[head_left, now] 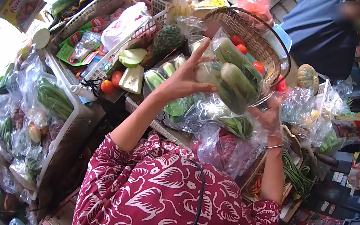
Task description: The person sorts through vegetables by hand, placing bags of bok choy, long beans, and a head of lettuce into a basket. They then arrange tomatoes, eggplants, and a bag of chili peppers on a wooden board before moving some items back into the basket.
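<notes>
A clear plastic bag of bok choy [235,76], with pale stems and green leaves, is tilted above the pile of bagged greens. My left hand [185,78] is at its left side, fingers stretched upward and thumb spread out against the plastic. At the bag's lower right corner, my right hand [268,117] has bent fingers on the plastic; its fingertips are partly hidden. Beneath lies another bag of leafy greens [239,125]. A plastic bag with dark red contents [225,150] sits nearer my body.
Behind the bok choy stands a wicker basket [267,37] with tomatoes. White plastic crates [71,116] hold vegetables on the left. A pumpkin [308,77] and long beans [297,176] are on the right. Another person in dark clothing [320,31] is at the far right.
</notes>
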Tool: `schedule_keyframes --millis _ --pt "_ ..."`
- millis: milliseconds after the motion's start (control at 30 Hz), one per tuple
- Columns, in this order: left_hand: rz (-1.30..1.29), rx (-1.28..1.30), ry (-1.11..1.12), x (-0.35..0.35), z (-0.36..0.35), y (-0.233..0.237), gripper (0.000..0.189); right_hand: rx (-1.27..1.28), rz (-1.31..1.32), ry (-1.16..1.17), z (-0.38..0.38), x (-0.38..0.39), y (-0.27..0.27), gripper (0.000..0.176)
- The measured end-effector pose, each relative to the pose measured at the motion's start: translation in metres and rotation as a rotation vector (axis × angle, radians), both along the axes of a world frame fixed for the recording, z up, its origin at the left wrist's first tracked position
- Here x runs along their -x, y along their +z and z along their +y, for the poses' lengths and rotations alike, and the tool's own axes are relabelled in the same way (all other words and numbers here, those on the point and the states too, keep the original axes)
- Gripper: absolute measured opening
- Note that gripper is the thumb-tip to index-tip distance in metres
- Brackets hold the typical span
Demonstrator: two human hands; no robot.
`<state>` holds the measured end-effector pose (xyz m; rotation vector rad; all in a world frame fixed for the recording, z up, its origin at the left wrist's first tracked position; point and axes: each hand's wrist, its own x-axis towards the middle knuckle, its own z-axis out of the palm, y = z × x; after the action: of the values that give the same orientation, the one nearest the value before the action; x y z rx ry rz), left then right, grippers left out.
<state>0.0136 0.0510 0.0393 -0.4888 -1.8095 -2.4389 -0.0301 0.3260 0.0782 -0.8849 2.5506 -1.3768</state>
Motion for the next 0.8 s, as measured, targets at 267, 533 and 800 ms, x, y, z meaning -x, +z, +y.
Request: schedule_keyframes --millis 267,533,800 --pt "-0.254 -0.259 -0.119 0.004 0.027 -0.009 0.092 -0.083 -0.062 -0.087 0.041 -0.018 0.013 0.027" --pt "-0.397 -0.441 -0.073 0.032 0.082 -0.033 0.074 -0.098 -0.026 -0.500 0.101 -0.043 -0.011 0.047" --pt "-0.342 -0.409 -0.066 0.073 0.050 -0.049 0.065 0.647 -0.253 -0.678 0.224 -0.043 -0.020 0.034"
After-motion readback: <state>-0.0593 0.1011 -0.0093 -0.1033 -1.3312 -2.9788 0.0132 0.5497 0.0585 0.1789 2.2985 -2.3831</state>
